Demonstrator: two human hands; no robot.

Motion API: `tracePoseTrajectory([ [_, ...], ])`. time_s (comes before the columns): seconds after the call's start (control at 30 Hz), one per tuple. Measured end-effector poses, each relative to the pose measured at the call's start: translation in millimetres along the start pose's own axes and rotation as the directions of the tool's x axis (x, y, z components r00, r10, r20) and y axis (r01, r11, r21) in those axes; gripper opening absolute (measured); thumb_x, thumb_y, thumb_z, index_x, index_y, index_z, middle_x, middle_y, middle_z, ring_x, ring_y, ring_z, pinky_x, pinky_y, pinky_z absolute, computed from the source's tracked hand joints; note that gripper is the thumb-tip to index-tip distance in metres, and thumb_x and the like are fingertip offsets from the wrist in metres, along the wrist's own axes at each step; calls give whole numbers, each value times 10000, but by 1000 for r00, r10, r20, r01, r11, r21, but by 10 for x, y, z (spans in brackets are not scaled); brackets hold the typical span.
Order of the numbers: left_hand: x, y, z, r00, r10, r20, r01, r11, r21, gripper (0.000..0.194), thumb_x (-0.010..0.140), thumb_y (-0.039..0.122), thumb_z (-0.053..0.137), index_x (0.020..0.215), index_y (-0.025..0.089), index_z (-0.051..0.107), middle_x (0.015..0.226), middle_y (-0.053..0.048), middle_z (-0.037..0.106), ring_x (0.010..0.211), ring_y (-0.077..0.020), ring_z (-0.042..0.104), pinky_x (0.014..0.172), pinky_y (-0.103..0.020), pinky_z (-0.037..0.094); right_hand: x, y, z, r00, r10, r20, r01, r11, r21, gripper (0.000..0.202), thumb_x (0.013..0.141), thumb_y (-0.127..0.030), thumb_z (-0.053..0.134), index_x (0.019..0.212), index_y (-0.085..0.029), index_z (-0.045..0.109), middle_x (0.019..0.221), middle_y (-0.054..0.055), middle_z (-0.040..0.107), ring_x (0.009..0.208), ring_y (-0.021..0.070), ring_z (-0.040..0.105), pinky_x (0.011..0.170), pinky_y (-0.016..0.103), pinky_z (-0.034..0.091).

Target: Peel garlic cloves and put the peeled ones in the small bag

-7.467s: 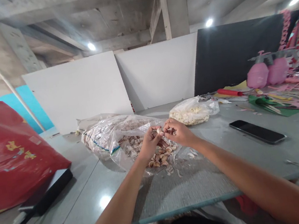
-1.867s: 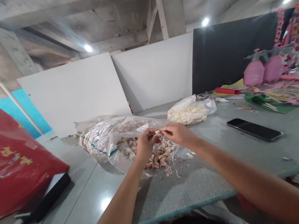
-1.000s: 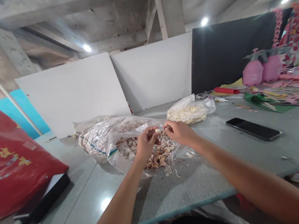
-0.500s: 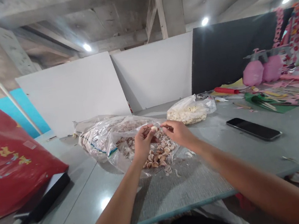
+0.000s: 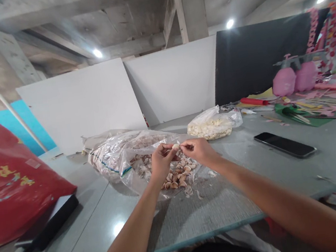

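Observation:
Between thumb and fingers, my left hand (image 5: 161, 163) pinches a pale garlic clove (image 5: 176, 146). My right hand (image 5: 200, 150) is closed too, its fingertips pressed together at the clove's right edge, where a thin whitish bit of skin sticks up. Below both hands lies a heap of unpeeled garlic cloves (image 5: 176, 178) with loose skins, on the opening of a clear plastic bag (image 5: 109, 153). Papery skin scraps (image 5: 189, 191) are scattered on the table in front of the heap. Behind my right hand sits a bag of peeled garlic cloves (image 5: 210, 126).
A black phone (image 5: 284, 144) lies on the grey table (image 5: 231, 213) at right. Beyond it are pink spray bottles (image 5: 284, 82) and coloured paper scraps (image 5: 311, 111). At left stand a red bag (image 5: 14, 178) and a black box with cables (image 5: 50, 223). White boards (image 5: 85, 104) lean behind.
My right hand has moved slightly left, bringing its fingertips against the clove. The clove in my left hand has turned a little and shows paler.

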State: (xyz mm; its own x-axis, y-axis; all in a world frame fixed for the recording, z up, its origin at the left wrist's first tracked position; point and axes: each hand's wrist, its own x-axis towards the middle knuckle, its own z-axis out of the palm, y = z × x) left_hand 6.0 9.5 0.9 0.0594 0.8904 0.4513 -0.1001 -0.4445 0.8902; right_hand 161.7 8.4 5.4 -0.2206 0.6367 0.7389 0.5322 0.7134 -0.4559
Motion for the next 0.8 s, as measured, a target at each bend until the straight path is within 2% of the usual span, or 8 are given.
tracePoseTrajectory([
  [0.4, -13, -9, 11, 1000, -16, -5, 15, 1000, -3, 355, 592, 371, 727, 772, 127, 542, 662, 22, 608, 520, -74, 571, 550, -226, 524, 10, -41, 27, 997, -69, -45, 61, 985, -159, 129, 734, -190, 479, 662, -155, 579, 558, -24, 509, 496, 72, 377, 515, 189, 291],
  [0.6, -1, 17, 26, 1000, -6, 25, 7, 1000, -23, 366, 600, 388, 718, 792, 141, 528, 670, 31, 596, 522, -68, 552, 546, -227, 511, 13, -23, 35, 992, -105, -65, 93, 980, -174, 118, 741, -175, 452, 741, -170, 571, 626, -6, 542, 568, 96, 448, 578, 190, 338],
  [0.7, 22, -5, -5, 997, 41, 59, -44, 998, 43, 337, 622, 368, 707, 790, 149, 514, 609, 40, 573, 484, -63, 527, 509, -199, 463, 20, -23, 10, 988, -139, -61, 125, 974, -188, 124, 743, -165, 439, 752, -172, 562, 679, 10, 560, 622, 108, 483, 628, 200, 359],
  [0.8, 43, -56, -45, 991, 94, 96, -110, 977, 185, 296, 656, 346, 684, 804, 156, 512, 524, 50, 526, 470, -71, 512, 480, -179, 411, 31, -26, -44, 987, -143, -76, 126, 973, -195, 123, 729, -152, 434, 738, -174, 555, 676, 12, 555, 628, 112, 488, 629, 204, 360],
])
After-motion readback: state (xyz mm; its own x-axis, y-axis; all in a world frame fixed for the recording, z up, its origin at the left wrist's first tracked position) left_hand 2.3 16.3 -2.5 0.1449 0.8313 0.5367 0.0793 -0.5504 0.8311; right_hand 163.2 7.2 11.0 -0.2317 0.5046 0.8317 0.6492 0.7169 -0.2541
